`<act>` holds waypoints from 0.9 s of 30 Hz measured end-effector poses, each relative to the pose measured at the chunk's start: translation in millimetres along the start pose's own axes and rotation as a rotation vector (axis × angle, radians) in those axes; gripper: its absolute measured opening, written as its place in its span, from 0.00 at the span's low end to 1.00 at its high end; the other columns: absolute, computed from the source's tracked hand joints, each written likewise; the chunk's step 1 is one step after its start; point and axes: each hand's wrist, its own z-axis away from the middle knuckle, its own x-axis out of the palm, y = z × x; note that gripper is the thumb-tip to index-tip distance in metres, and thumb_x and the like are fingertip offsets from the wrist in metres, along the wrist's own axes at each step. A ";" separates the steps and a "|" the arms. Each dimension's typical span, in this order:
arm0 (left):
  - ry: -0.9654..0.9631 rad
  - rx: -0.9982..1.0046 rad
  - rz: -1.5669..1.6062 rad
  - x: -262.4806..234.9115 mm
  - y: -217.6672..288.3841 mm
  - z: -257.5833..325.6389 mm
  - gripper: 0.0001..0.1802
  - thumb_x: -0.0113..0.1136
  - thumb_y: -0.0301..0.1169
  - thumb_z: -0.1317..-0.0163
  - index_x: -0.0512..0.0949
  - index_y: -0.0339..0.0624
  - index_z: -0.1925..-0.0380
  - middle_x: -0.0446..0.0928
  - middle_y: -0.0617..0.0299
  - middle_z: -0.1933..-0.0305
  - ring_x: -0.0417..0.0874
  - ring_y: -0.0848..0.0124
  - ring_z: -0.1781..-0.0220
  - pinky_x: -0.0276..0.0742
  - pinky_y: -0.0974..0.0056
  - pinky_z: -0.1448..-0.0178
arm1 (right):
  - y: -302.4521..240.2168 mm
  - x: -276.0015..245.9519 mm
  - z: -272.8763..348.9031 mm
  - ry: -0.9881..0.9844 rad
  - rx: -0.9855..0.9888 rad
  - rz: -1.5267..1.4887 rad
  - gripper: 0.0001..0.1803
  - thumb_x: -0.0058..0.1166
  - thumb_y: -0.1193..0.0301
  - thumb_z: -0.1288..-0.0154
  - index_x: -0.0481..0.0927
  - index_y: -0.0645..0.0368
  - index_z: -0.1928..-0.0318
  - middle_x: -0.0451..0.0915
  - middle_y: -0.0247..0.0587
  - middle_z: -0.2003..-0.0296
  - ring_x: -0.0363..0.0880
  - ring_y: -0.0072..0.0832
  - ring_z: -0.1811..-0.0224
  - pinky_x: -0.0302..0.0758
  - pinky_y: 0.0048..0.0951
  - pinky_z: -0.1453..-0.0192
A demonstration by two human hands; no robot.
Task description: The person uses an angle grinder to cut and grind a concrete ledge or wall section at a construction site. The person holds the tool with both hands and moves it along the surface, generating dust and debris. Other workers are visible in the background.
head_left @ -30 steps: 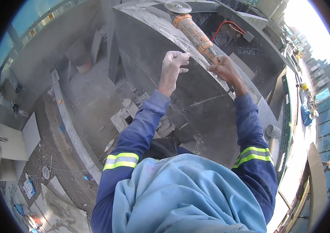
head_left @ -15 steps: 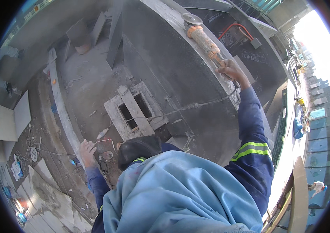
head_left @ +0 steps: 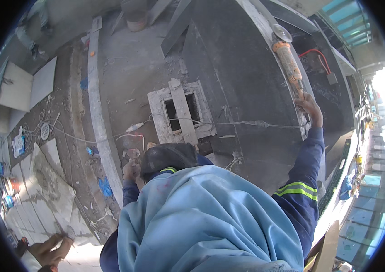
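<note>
- Right hand clamped around the rear handle of an orange, cylindrical angle grinder; its round metal disc lies beyond the grip on a dusty grey slab.
- Left hand lowered by the rough floor; cannot tell its grip.

One head-worn fisheye view looks steeply down from above a dusty floor.

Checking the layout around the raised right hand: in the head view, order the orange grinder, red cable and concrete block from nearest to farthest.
From the right hand:
1. Orange grinder, in its grip, extending up.
2. Red cable, up-right.
3. Concrete block, far left, below.
</note>
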 end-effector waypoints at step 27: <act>0.168 0.299 -1.376 -7.5 -329.4 22.8 0.17 0.63 0.45 0.36 0.88 0.47 0.57 0.88 0.53 0.56 0.90 0.56 0.56 0.85 0.51 0.51 | -172.7 118.3 87.8 0.738 -0.732 -0.375 0.16 0.64 0.60 0.26 0.86 0.63 0.57 0.79 0.31 0.74 0.76 0.19 0.70 0.72 0.23 0.62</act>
